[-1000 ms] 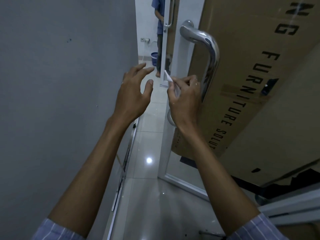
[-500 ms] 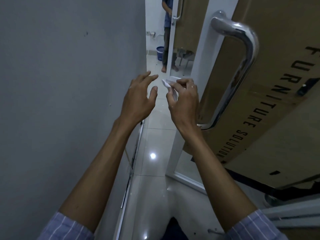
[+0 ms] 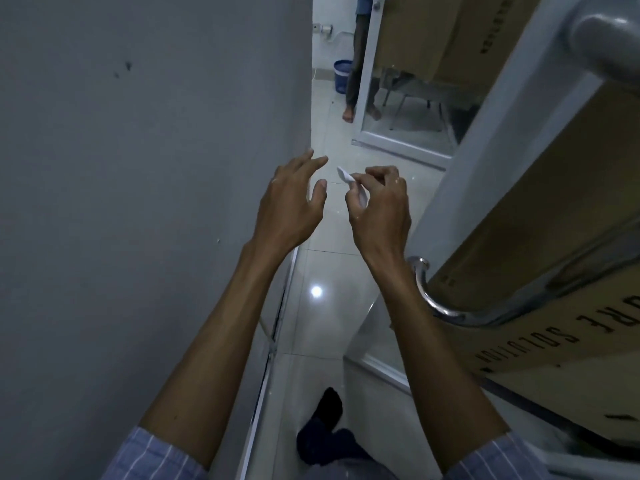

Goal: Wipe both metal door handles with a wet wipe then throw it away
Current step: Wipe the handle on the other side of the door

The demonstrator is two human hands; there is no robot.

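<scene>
Pinching the wet wipe (image 3: 353, 185) between thumb and curled fingers (image 3: 375, 173), my right hand (image 3: 379, 209) hangs in the doorway gap with the crumpled white scrap poking out toward ten o'clock. My left hand (image 3: 292, 206) hovers just beside it at nine o'clock, fingers spread and relaxed, gripping nothing and clear of the grey wall (image 3: 138, 202).

The near metal door handle (image 3: 485, 306) curves along the glass door (image 3: 467, 188) at four o'clock from my right wrist, near it but apart. A second handle (image 3: 375, 1) on the far door shows only as a sliver at twelve o'clock. I judge the step in hand to be carrying the wipe toward disposal — or toward that far handle; I cannot tell from this view whether either handle is already clean.

A small blue bin (image 3: 342, 76) stands on the tiled floor (image 3: 325, 271) down the corridor at eleven o'clock, beside another person's legs (image 3: 356, 64). To do this well I would keep the pinch firm so the damp wipe doesn't slip, steer my arms between wall and door edge, and release only once directly above the bin's mouth — the passage is narrow.
</scene>
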